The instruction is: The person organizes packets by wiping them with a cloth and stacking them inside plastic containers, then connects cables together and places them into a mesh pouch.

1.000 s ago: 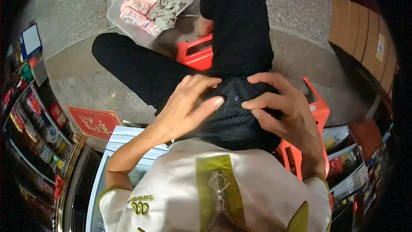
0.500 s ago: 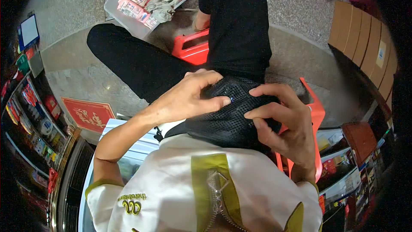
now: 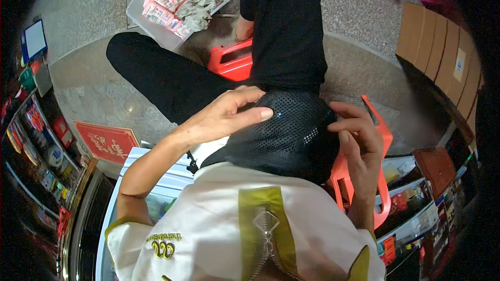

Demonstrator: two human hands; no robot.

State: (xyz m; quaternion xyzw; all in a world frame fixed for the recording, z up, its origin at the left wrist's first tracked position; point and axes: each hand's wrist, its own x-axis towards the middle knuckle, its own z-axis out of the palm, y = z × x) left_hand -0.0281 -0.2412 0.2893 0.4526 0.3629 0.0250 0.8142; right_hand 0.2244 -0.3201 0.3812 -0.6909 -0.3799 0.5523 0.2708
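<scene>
A piece of black mesh fabric [image 3: 289,132] lies across my lap, with small shiny dots near its middle and a pale dotted patch toward its right side. My left hand [image 3: 221,117] grips its left edge, thumb on top and the other fingers partly hidden behind. At the right edge, my right hand [image 3: 359,138] has its fingers bent and its fingertips against the mesh. How much cloth lies between the right fingertips is hard to see.
Beyond my black-trousered legs stands a clear plastic bin [image 3: 179,39] of pink packets and grey cloth. Red plastic stools [image 3: 232,65] are near my leg and to my right. A cardboard box [image 3: 435,47] is at the far right, a shelf of goods [image 3: 39,151] at left.
My right hand has moved right, from the middle of the mesh to its edge, and the fabric looks flatter and more spread. My left hand has shifted slightly left and up.
</scene>
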